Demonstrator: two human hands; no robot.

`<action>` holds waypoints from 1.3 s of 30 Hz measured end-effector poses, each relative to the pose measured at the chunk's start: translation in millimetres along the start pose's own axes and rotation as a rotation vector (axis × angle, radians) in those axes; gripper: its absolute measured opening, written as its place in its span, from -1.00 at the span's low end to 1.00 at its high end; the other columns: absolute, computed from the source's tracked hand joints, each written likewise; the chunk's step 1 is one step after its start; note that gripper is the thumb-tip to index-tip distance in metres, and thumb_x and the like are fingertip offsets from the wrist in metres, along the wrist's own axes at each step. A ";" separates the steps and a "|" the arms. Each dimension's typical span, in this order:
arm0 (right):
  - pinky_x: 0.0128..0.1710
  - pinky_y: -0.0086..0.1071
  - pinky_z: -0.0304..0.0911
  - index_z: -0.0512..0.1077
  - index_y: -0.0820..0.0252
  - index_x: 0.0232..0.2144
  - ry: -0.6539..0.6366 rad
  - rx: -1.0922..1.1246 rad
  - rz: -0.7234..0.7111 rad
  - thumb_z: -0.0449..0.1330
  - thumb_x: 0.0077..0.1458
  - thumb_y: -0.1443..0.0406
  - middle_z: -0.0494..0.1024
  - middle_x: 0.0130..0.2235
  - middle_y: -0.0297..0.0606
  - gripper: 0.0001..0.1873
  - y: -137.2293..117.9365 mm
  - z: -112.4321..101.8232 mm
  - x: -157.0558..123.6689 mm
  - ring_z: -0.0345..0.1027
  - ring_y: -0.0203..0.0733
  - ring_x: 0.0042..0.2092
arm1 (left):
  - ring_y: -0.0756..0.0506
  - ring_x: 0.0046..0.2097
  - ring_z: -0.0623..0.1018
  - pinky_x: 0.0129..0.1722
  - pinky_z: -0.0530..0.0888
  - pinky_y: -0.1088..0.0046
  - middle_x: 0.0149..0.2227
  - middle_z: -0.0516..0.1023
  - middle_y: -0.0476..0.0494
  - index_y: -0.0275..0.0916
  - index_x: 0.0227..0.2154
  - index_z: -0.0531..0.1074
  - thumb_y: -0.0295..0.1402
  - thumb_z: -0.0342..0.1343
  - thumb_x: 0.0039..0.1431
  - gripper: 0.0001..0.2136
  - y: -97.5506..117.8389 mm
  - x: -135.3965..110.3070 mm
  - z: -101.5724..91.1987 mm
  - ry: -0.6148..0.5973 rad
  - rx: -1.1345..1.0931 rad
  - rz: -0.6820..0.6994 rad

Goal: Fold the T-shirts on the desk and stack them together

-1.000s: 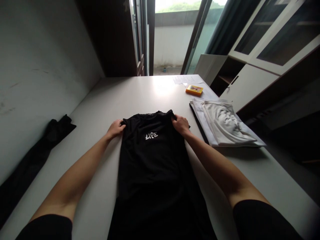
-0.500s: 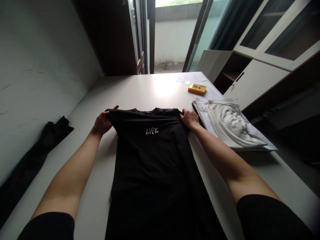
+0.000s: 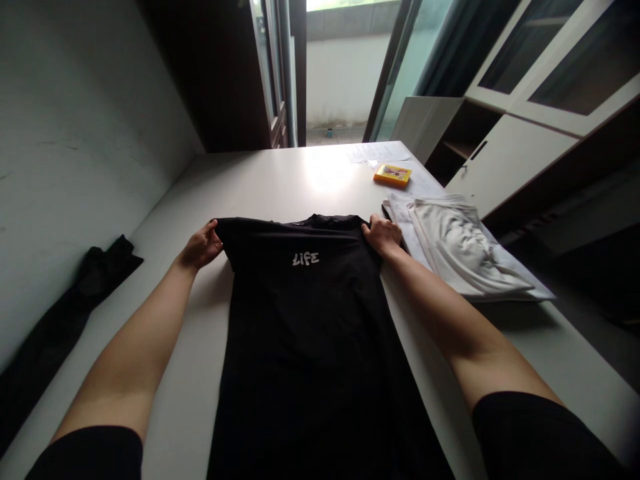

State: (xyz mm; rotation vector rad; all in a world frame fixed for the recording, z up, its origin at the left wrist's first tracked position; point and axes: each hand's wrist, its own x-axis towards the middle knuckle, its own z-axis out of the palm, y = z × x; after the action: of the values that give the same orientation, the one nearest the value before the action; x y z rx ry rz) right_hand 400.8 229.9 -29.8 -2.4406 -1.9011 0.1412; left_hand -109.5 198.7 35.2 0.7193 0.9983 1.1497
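Shirt [image 3: 305,347], black, spread along white table [image 3: 260,183]. Left hand [image 3: 203,245] pinches one top corner, right hand [image 3: 383,235] grips the other, both closed. Step judged: pulling it smooth; next move calls for even tension between hands.

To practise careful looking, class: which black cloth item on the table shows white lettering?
The black shirt stretched between the left hand and right hand; the black cloth near the wall shows no lettering.

Two hands [image 3: 201,245] [image 3: 383,235], one lettered shirt [image 3: 307,333], one box [image 3: 393,176]
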 end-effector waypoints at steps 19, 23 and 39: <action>-0.13 -0.23 0.29 0.53 0.15 -0.14 0.040 0.260 -0.096 0.15 0.27 0.04 0.61 -0.22 -0.09 -0.66 25.0 3.6 15.1 0.47 0.02 -0.16 | 0.02 -0.38 0.47 -0.32 0.45 0.56 -0.45 0.47 0.06 -0.21 -0.39 0.38 -0.15 0.42 0.02 -0.66 15.6 -3.2 -12.0 -0.001 0.385 0.066; -0.22 -0.29 0.28 0.47 0.18 -0.27 0.134 0.585 -0.166 0.15 0.22 -0.08 0.56 -0.31 -0.18 -0.56 36.9 10.4 28.5 0.39 -0.09 -0.27 | 0.06 -0.54 0.35 -0.58 0.21 0.60 -0.52 0.45 0.06 -0.27 -0.38 0.46 -0.29 0.54 -0.23 -0.60 20.2 2.5 -26.1 0.025 0.639 -0.170; -0.05 -0.16 0.34 0.56 0.22 0.00 -0.061 -0.010 0.019 0.12 0.30 0.05 0.60 -0.07 0.08 -0.56 4.4 -12.1 4.3 0.50 0.10 -0.03 | -0.14 -0.24 0.64 -0.24 0.60 0.46 -0.14 0.67 -0.25 -0.23 -0.06 0.58 -0.05 0.48 -0.04 -0.47 20.0 -15.3 -31.0 -0.113 0.567 -0.244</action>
State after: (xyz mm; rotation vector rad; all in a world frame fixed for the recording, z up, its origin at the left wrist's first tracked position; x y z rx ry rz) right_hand 407.3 233.2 -18.3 -2.4898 -1.9068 0.2099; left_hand -147.1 188.8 44.2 1.0630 1.2916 0.6036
